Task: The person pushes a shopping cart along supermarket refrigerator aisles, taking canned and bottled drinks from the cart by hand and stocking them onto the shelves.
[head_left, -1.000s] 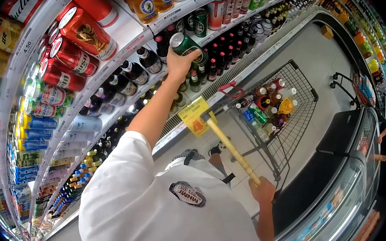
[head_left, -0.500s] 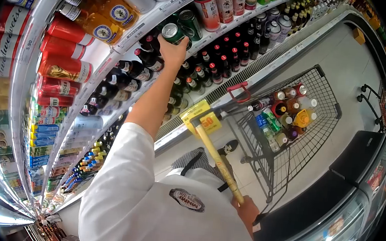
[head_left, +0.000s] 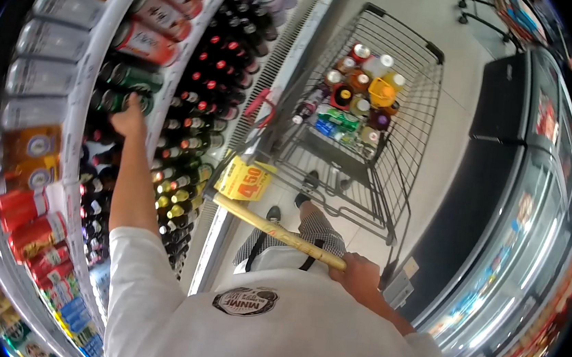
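Note:
My left hand (head_left: 128, 119) reaches out to the shelf on the left, its fingers closed on the near end of a green drink can (head_left: 113, 101). Part of that can is hidden behind the hand. Beside it on the same shelf lies another green can (head_left: 139, 77) in view. My right hand (head_left: 357, 273) is wrapped around the right end of the yellow cart handle (head_left: 274, 230). The shopping cart (head_left: 398, 189) stands ahead of my body, with several bottles and a green bottle (head_left: 338, 117) in its basket.
Red and pink cans (head_left: 145, 42) stand farther along the shelf, and dark bottles (head_left: 232, 56) fill the shelf below. A yellow price sign (head_left: 244, 179) hangs at the shelf edge by the cart. Glass-topped freezers (head_left: 498, 268) line the right side.
The view has turned, so the shelf now lies farther left and the cart more upright in view. My left hand stays at the green can; my right hand keeps the cart handle.

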{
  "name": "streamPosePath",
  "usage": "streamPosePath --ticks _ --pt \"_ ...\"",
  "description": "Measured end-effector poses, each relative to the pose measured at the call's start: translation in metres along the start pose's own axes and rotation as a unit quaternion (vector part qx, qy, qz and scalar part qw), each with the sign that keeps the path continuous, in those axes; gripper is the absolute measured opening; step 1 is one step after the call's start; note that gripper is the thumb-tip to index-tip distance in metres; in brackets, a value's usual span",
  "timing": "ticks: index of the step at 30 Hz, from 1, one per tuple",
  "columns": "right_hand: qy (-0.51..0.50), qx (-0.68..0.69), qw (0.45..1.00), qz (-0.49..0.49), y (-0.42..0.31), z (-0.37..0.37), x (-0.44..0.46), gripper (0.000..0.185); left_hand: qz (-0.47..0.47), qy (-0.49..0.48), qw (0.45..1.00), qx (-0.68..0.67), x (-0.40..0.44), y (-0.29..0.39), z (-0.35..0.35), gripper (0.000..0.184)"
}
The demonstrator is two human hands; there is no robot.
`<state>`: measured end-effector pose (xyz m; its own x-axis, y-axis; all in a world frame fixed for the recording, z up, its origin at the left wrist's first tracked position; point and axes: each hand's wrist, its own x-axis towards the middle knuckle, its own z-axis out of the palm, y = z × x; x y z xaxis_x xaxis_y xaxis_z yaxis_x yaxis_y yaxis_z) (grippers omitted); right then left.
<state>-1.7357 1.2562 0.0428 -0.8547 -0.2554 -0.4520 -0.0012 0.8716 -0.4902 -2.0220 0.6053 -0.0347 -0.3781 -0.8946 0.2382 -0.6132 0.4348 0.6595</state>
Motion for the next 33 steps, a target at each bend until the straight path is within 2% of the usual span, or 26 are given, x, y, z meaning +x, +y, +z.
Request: streamPosePath --ticks 1,2,3,6,9,10,11,12,13,14,16,17,18,19,20,21,23,24,26,29,33 --pt "0.002 0.000 1.000 -0.002 0.000 0.000 0.000 0.033 0.021 -0.021 0.996 -0.086 -0.026 0.026 -0.015 0.065" --pt "0.006 -0.001 1.000 0.001 0.000 -0.003 -0.001 0.032 -0.042 -0.059 0.995 -0.066 -0.045 0.055 -0.030 0.062" --pt "0.010 -0.001 1.000 0.000 -0.001 -0.003 -0.003 0.032 -0.108 -0.066 0.992 0.004 -0.034 0.048 -0.028 0.058" --pt "0.024 0.006 1.000 -0.006 -0.001 -0.002 -0.005 0.030 -0.149 -0.129 0.979 -0.059 -0.039 0.042 -0.025 0.059" --pt "0.036 0.011 0.999 -0.008 -0.001 0.001 -0.008 0.030 -0.065 -0.163 0.983 -0.060 -0.053 0.022 -0.020 0.061" --pt "0.039 0.012 0.999 -0.008 0.000 0.001 -0.008 0.030 -0.090 -0.214 0.970 -0.076 -0.060 0.013 -0.022 0.070" --pt "0.038 0.018 0.999 -0.007 -0.001 -0.001 -0.007 0.030 -0.075 -0.242 0.967 -0.036 -0.094 0.038 -0.042 0.074" --pt "0.037 0.025 0.999 -0.005 -0.003 -0.004 -0.007 0.030 -0.049 -0.309 0.949 -0.028 -0.103 0.026 -0.046 0.079" --pt "0.035 0.033 0.999 -0.003 -0.005 -0.006 -0.006 0.030 -0.037 -0.361 0.929 -0.078 -0.135 0.040 -0.067 0.079" --pt "0.019 0.032 0.999 0.003 -0.007 -0.007 -0.006 0.032 -0.016 -0.408 0.910 -0.074 -0.159 0.051 -0.085 0.075" --pt "-0.015 0.027 0.999 0.014 -0.007 -0.010 -0.005 0.035 0.033 -0.443 0.893 -0.065 -0.209 0.070 -0.118 0.069" --pt "-0.034 0.024 0.999 0.019 -0.007 -0.009 -0.004 0.037 0.059 -0.434 0.897 -0.065 -0.229 0.059 -0.126 0.070" --pt "-0.054 0.019 0.998 0.023 -0.009 -0.010 -0.002 0.038 0.190 -0.400 0.896 0.041 -0.254 0.074 -0.149 0.068" --pt "-0.072 0.012 0.997 0.027 -0.011 -0.012 -0.003 0.040 0.271 -0.357 0.891 0.071 -0.283 0.082 -0.168 0.063" --pt "-0.060 0.012 0.998 0.022 -0.013 -0.011 -0.004 0.041 0.389 -0.325 0.861 0.037 -0.301 0.067 -0.171 0.057" --pt "-0.046 0.011 0.999 0.018 -0.014 -0.010 -0.005 0.041 0.434 -0.339 0.834 -0.018 -0.323 0.072 -0.181 0.054" --pt "-0.017 0.000 1.000 0.010 -0.018 -0.005 -0.007 0.041 0.461 -0.396 0.794 -0.023 -0.359 0.064 -0.190 0.054" --pt "0.000 -0.008 1.000 0.006 -0.018 0.002 -0.006 0.040 0.505 -0.395 0.766 0.057 -0.371 0.049 -0.187 0.050" --pt "0.035 -0.033 0.999 0.006 -0.019 0.008 -0.007 0.039 0.539 -0.348 0.765 0.052 -0.380 0.037 -0.185 0.045" --pt "0.079 -0.078 0.994 0.022 -0.027 0.011 -0.010 0.036 0.556 -0.358 0.749 0.030 -0.372 0.043 -0.191 0.042" --pt "0.199 -0.108 0.974 0.022 -0.025 0.033 -0.009 0.033 0.588 -0.361 0.723 -0.025 -0.355 0.036 -0.191 0.039"
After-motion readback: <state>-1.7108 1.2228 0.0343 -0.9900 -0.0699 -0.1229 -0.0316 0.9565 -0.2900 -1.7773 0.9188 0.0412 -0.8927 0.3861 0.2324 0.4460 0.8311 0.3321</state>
